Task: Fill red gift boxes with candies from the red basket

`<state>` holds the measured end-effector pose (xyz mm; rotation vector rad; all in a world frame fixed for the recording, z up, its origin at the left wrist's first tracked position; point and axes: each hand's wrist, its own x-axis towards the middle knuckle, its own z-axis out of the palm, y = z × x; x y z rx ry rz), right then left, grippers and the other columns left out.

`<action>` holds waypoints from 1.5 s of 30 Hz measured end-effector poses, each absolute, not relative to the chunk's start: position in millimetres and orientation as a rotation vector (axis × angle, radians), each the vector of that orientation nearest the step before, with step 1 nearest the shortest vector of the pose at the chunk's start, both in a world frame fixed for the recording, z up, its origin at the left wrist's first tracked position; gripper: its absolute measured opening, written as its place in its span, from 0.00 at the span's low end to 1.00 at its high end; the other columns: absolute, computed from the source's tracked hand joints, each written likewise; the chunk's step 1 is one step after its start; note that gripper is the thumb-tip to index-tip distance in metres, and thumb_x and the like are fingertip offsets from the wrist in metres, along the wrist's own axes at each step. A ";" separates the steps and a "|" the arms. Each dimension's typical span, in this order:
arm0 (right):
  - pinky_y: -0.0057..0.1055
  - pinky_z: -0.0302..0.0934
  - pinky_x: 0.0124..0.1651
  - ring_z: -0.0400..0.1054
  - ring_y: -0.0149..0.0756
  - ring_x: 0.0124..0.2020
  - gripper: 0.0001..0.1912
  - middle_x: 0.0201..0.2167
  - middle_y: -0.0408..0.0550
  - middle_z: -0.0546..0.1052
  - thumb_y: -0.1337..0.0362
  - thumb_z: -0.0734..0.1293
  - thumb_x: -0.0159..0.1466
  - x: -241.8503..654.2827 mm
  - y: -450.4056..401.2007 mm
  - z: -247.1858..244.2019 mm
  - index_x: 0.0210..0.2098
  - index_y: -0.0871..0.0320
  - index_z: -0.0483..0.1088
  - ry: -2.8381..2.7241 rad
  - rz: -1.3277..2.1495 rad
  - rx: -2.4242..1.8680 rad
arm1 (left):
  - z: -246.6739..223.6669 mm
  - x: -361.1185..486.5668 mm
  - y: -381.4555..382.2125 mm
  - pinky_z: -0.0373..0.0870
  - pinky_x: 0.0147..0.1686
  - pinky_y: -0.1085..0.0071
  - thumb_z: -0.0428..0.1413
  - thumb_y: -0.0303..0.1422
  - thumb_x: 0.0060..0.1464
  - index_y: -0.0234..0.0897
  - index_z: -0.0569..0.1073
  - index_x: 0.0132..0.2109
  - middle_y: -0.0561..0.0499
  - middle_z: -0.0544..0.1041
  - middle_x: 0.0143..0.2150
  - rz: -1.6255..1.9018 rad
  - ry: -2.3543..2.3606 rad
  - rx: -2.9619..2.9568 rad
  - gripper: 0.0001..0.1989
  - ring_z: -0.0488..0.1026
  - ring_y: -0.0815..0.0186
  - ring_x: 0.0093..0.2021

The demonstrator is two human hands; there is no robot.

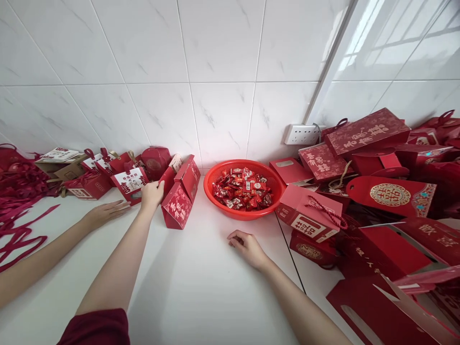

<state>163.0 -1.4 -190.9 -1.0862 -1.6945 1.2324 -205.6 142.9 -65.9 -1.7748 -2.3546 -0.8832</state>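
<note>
My left hand (152,195) reaches across to a red folding gift box (178,201) with white characters on its front. Its fingers grip the left edge of this upright box. Loosely curled, my right hand (248,247) rests on the white table below the candy basket, and nothing shows in its fingers. A red plastic basket (230,213) stands right of the gift box, filled with red-wrapped candies (244,187). Just left of my left hand is a small box with a white printed panel (130,183).
Another person's hand (104,214) lies flat from the left, near several small gift boxes (89,186). Dark red ribbons (21,230) spread at far left. A large pile of red boxes (391,191) fills the right side. A power strip (302,134) sits against the tiled wall (223,120).
</note>
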 end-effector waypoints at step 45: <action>0.74 0.35 0.62 0.57 0.73 0.61 0.53 0.58 0.72 0.67 0.43 0.77 0.47 311.2 24.6 -17.1 0.63 0.64 0.60 -1.773 0.091 -1.994 | -173.3 -9.6 -6.6 0.43 0.71 0.49 0.55 0.47 0.60 0.49 0.70 0.62 0.49 0.63 0.69 -0.894 -1.513 -3.368 0.25 0.55 0.54 0.71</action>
